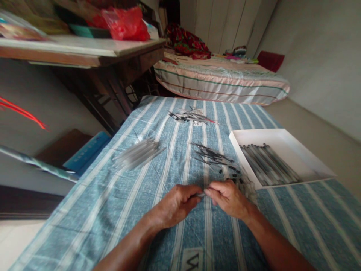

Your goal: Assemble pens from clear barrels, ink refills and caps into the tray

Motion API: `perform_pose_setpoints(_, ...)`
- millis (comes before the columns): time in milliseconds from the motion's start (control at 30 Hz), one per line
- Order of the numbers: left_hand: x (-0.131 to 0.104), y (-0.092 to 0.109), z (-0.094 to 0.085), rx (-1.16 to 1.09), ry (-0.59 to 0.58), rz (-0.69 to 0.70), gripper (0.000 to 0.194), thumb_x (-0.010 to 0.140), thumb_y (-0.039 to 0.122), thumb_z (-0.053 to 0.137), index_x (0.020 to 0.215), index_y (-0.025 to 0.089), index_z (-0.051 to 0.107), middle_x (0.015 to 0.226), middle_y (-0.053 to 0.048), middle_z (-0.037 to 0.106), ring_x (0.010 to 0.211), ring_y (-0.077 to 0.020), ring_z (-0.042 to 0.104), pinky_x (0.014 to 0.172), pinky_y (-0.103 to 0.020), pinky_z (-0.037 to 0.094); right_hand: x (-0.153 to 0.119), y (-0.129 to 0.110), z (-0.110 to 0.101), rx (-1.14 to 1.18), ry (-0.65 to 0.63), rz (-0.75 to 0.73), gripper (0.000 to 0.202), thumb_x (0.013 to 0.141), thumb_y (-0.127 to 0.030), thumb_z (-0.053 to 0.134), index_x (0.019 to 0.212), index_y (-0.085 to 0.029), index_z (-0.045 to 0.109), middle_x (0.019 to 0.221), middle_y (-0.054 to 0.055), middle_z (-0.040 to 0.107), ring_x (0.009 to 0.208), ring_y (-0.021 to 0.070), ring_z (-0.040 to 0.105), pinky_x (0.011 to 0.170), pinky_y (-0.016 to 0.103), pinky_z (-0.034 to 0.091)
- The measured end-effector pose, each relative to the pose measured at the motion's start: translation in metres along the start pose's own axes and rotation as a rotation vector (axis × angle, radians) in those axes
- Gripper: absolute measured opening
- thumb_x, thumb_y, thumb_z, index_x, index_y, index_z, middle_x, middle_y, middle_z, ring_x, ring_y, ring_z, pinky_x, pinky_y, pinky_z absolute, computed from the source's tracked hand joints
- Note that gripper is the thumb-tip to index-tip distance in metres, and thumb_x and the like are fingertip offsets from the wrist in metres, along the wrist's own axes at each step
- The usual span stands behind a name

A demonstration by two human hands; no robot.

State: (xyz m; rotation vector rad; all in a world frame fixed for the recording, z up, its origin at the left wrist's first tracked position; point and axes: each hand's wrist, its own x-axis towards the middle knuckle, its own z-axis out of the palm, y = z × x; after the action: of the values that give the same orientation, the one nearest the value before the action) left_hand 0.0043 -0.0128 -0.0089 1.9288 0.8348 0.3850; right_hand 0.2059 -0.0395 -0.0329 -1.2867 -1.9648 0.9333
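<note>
My left hand (180,203) and my right hand (227,197) meet at the near middle of the striped cloth, fingers closed on a thin grey stick-like piece (200,195) between them. Most of that piece is hidden by the fingers. Just beyond my hands lie thin dark pieces (213,156) and small black caps (234,171). Beside my right hand is a blurred bunch of clear pieces (246,188). A pile of clear tubes (138,152) rests to the left. On the right, a white box (307,158) holds a row of grey, dark-tipped sticks (266,163).
More thin pieces (191,116) lie at the far part of the striped cloth (135,199). A wooden table (107,52) with a red bag (126,24) stands back left. Behind is a bed (222,77). A blue box (87,152) is beyond the left edge.
</note>
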Motion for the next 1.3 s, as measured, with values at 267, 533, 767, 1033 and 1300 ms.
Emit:
perform_pose_setpoints(267,0.0,0.0,0.001,0.0,-0.008,-0.01,0.019,0.087,0.022,0.047,0.082,0.015,0.063,0.065,0.002,0.05,0.061,-0.0113,0.046,0.056,-0.021,0.036,0.001,-0.003,-0.002,0.053,-0.041,0.031,0.038,0.088,-0.032,0.048,0.053,-0.018,0.048,0.044,-0.005,0.046,0.042,0.0079,0.045,0.047,0.02,0.033)
perform_pose_setpoints(533,0.0,0.0,0.002,0.125,0.039,0.076,0.021,0.09,0.02,0.044,0.088,0.015,0.064,0.076,-0.002,0.06,0.071,-0.0138,0.056,0.065,-0.024,0.042,0.001,-0.002,0.0,0.283,-0.097,0.198,0.032,0.086,-0.036,0.049,0.059,-0.018,0.049,0.049,-0.003,0.055,0.038,0.007,0.047,0.04,0.017,0.035)
perform_pose_setpoints(767,-0.001,0.011,0.0,0.272,0.147,0.114,0.02,0.09,0.024,0.045,0.097,0.018,0.062,0.084,-0.004,0.059,0.077,-0.0161,0.059,0.068,-0.026,0.047,0.005,0.001,0.001,0.477,-0.058,0.301,0.037,0.083,-0.045,0.052,0.059,-0.018,0.048,0.047,-0.004,0.056,0.034,0.0062,0.046,0.035,0.016,0.033)
perform_pose_setpoints(1033,0.001,0.001,-0.006,0.334,0.185,0.202,0.021,0.091,0.021,0.042,0.094,0.019,0.063,0.091,-0.005,0.061,0.079,-0.015,0.061,0.071,-0.024,0.049,0.003,0.002,-0.013,0.371,0.048,0.259,0.036,0.086,-0.043,0.05,0.06,-0.018,0.049,0.046,-0.005,0.055,0.034,0.0055,0.045,0.036,0.015,0.033)
perform_pose_setpoints(1300,-0.002,-0.013,-0.015,0.51,0.446,0.101,0.018,0.084,0.031,0.055,0.091,0.02,0.066,0.085,-0.005,0.067,0.077,-0.0189,0.064,0.069,-0.027,0.048,-0.009,0.019,-0.063,0.041,0.414,0.226,0.02,0.081,-0.034,0.055,0.076,-0.016,0.062,0.048,-0.005,0.053,0.04,0.0084,0.046,0.043,0.018,0.036)
